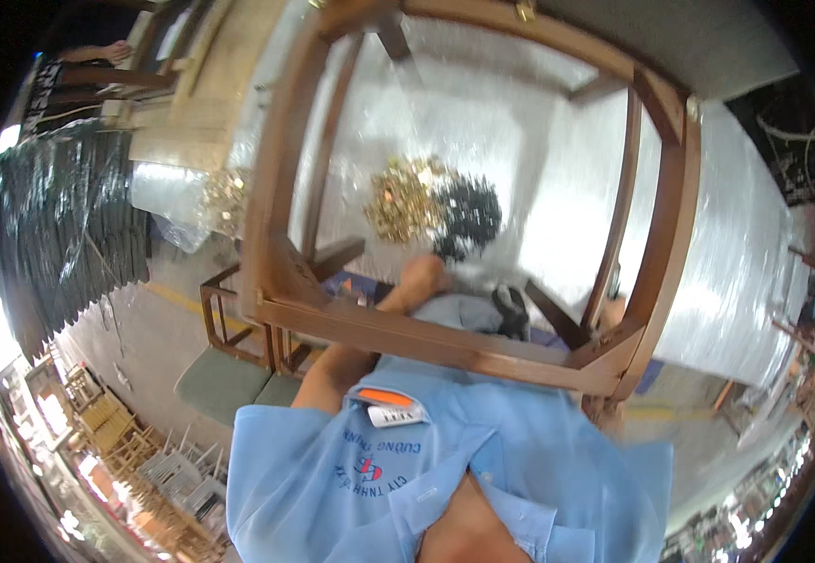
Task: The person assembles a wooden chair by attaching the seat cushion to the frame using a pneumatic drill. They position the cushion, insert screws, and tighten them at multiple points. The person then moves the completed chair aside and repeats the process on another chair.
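Wooden frame (468, 342) lies on the plastic-covered bench (736, 244), jointed and whole. Brass fittings (403, 199) and black screws (468, 214) sit unused inside. Left hand (423, 275) reaches through it, grip indiscernible; right hand unseen.

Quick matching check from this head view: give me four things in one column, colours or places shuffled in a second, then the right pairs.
1. screw pile
2. wooden frame
3. shirt
4. seat cushion

A. light blue
B. brassy gold, on the plastic-covered table
C. grey-green, lower left on the floor
D. dark brown, across the person's front

Pairs: 1-B, 2-D, 3-A, 4-C
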`<state>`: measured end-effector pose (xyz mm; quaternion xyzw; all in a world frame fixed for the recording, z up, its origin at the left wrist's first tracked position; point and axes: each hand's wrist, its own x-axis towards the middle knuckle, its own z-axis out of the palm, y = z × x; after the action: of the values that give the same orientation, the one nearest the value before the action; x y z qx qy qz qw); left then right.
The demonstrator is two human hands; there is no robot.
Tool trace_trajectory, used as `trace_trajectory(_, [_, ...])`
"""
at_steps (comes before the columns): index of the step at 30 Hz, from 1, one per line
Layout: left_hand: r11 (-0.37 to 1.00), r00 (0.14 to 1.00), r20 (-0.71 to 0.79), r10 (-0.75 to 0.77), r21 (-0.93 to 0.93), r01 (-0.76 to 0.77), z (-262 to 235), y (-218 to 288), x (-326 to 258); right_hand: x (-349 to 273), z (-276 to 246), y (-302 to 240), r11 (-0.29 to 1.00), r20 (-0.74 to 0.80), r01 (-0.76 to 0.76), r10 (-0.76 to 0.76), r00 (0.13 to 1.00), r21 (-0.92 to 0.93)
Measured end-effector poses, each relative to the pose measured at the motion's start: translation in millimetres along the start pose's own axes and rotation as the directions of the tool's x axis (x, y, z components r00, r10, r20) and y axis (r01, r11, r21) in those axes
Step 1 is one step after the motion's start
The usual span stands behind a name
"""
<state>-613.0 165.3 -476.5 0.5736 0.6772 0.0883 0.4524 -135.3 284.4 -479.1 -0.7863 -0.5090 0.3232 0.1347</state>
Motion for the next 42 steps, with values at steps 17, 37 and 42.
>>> trace_trajectory(17, [0.835, 0.876, -0.067, 0.477, -0.276, -0.476, -54.3, 47.3, -33.5, -150.3, -7.7, -49.0, 0.382, 0.31, -0.352, 0.17, 0.936, 0.854])
trace_trajectory(37, [-0.541, 0.861, -0.311, 0.402, -0.84, -0.051, -404.3, 94.4, -142.1, -283.4, -68.2, -355.1, -0.069, 0.18, -0.467, -0.866, 0.467, 0.882])
trace_trajectory(42, [-0.494, 0.737, -0.37, 0.566, -0.868, -0.056, -439.6, 105.0, -110.0, -386.7, 5.1, -522.3, 0.259, 0.416, -0.337, -0.696, 0.585, 0.905])
